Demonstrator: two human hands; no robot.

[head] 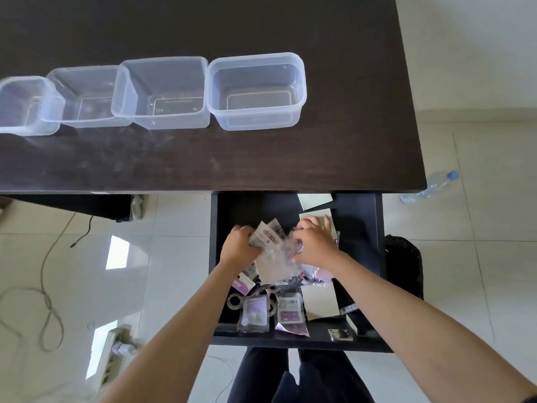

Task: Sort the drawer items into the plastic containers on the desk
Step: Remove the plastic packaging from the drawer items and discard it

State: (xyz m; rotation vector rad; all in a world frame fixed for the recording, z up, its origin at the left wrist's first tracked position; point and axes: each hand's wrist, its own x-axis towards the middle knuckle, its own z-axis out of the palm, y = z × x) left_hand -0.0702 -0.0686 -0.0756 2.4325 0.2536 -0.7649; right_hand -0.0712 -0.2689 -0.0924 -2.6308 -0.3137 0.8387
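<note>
The black drawer (363,228) is pulled out under the dark desk (334,146). In it lie clear plastic packets, purple-printed packets (289,312), tape rolls (234,301), pale cards (319,301) and a metal hinge (340,334). My left hand (238,245) is closed on a bunch of small clear packets (266,235). My right hand (315,242) grips a crumpled clear plastic bag (280,257) beside them. Several empty clear plastic containers stand in a row on the desk, the nearest right one (257,91) above the drawer.
A water bottle (430,187) lies on the tiled floor at the right. A black bag (404,263) sits beside the drawer. Cables (46,301) and a power strip (113,353) are on the floor at the left. My legs are under the drawer.
</note>
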